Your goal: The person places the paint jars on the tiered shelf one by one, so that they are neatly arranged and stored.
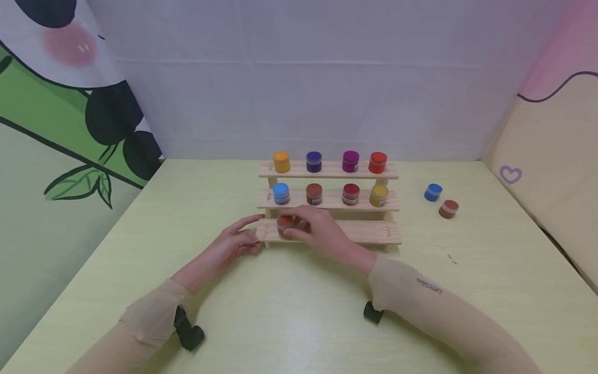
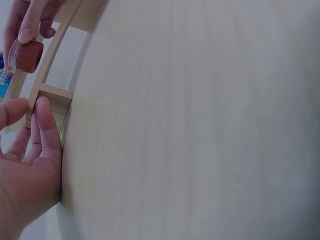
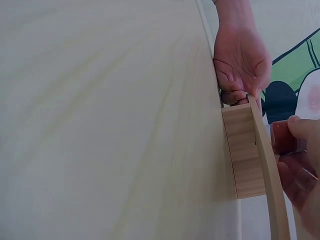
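Observation:
At the left end of the lowest step, my right hand (image 1: 322, 231) pinches a reddish-brown paint jar (image 1: 285, 226) between thumb and fingers. In the left wrist view this jar (image 2: 29, 56) is close over the step's top. My left hand (image 1: 231, 241) holds the left end of the three-step wooden rack (image 1: 364, 231). The thumb lies on one side of the board and the fingers (image 2: 47, 125) are under it, by the end support. In the right wrist view the left hand (image 3: 242, 60) grips that same end.
Paint jars stand on the rack's upper steps, among them an orange jar (image 1: 281, 162) and a light blue jar (image 1: 281, 194). Right of the rack, a blue jar (image 1: 433, 192) and a brown jar (image 1: 448, 209) are on the table (image 1: 289, 311). A pale cloth (image 1: 317, 104) hangs behind.

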Demonstrator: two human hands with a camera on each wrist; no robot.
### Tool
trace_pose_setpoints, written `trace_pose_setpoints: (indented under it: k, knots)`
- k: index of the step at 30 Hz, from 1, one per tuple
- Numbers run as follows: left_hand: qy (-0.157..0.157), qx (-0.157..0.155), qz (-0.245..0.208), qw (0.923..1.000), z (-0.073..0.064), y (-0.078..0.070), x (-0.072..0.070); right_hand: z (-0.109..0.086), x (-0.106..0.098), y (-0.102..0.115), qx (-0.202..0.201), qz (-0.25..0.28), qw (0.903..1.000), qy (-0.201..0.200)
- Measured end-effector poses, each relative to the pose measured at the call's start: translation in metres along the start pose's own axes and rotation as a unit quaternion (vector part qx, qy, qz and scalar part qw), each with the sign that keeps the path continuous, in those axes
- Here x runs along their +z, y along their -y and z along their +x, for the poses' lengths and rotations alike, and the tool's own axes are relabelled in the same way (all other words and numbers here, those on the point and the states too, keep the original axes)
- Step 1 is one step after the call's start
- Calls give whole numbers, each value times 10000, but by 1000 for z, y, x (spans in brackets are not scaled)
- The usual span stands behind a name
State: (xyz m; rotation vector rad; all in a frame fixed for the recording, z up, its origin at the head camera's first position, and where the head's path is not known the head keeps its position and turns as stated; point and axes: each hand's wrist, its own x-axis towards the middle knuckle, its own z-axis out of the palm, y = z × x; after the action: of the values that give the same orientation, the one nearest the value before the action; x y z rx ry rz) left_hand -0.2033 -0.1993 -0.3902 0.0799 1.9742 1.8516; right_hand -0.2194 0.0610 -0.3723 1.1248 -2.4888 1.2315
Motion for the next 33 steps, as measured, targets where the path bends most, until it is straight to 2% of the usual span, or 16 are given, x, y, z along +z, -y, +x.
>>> trace_pose_setpoints:
  k: [10,18,33]
  knots:
    - [23,4,67,10000,2,1,0,5,4,2,202,-129,9995,205]
    - [66,74,53,9999,3,3,-2,8,5,4,152,-555,9979,308]
    - [107,62,-19,9999,3,3,-3,8,5,2,271,-571,9975,322]
